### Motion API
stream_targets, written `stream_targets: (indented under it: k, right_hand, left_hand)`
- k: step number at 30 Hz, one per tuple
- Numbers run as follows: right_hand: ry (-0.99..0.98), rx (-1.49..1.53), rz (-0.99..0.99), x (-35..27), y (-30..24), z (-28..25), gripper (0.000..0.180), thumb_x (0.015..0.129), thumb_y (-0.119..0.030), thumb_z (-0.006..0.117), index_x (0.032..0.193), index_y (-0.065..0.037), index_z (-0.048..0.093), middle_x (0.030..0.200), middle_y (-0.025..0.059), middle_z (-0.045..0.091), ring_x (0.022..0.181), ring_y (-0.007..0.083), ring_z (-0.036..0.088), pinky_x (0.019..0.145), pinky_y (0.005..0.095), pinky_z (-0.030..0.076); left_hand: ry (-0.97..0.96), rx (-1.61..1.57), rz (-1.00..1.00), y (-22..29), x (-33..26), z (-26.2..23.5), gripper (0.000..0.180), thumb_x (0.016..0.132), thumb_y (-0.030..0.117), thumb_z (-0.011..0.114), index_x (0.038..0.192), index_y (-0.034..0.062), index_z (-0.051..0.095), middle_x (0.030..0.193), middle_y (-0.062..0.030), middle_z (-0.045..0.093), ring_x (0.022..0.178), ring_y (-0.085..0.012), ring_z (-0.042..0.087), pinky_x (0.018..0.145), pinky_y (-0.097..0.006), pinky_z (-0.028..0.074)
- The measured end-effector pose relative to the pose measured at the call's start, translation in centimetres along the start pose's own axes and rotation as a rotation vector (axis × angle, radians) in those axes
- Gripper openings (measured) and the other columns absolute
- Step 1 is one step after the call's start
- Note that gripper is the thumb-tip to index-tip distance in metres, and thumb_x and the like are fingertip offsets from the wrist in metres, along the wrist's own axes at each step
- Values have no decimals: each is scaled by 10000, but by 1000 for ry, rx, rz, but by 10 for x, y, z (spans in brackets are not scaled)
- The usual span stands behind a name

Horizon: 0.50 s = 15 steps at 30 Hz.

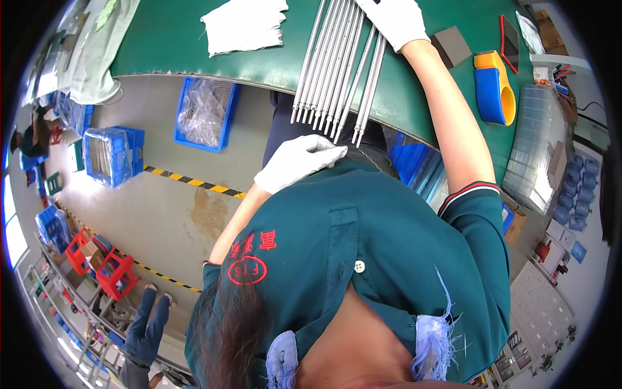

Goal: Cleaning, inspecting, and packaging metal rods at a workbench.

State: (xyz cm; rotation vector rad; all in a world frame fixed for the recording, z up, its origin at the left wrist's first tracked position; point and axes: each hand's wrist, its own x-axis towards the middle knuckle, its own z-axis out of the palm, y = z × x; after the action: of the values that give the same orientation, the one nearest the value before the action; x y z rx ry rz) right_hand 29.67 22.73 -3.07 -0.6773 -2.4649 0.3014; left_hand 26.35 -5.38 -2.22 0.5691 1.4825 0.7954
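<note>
Now the right hand (pixel 396 19) in its white glove is pressing flat on the far end of the row of long silver metal rods (pixel 337 68), fingers spread over them rather than wrapped around any, while the rods are lying side by side on the green table mat (pixel 168 39) with their near ends jutting over the table edge. Just below those tips, the gloved left hand (pixel 299 162) is hovering loosely curled, holding nothing. Done well, this calls for steady downward pressure so no rod is rolling, and an even nudge squaring the ends. A spare white cloth glove (pixel 243 24) is lying nearby.
</note>
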Motion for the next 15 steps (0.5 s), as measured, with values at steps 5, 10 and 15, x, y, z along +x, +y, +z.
stream_targets:
  k: [5, 10, 15]
  right_hand:
    - [-18, -7, -213, -12, -23, -10, 493, 791, -276, 621, 1202, -23, 521, 1237, 169, 520, 1197, 342, 445, 1024, 414, 343]
    - [-256, 56, -365, -39, -46, -20, 449, 873, -308, 547, 1280, -127, 493, 1324, 89, 479, 1252, 254, 419, 1049, 359, 326]
    - [-508, 239, -558, -62, -64, -61, 416, 757, -173, 578, 1163, -89, 559, 1265, 108, 506, 1237, 308, 407, 1041, 403, 331]
  left_hand:
    - [272, 91, -48, 0, 10, 6, 480, 758, 440, 706, 894, -12, 621, 778, -81, 634, 724, -112, 581, 679, -244, 466]
    - [189, -228, -13, -15, 20, 6, 414, 777, 424, 693, 808, 22, 598, 695, -44, 596, 646, -95, 553, 606, -244, 446]
    - [34, -243, -22, -16, 0, 1, 273, 830, 307, 674, 805, 44, 607, 670, -14, 581, 627, -62, 528, 586, -208, 425]
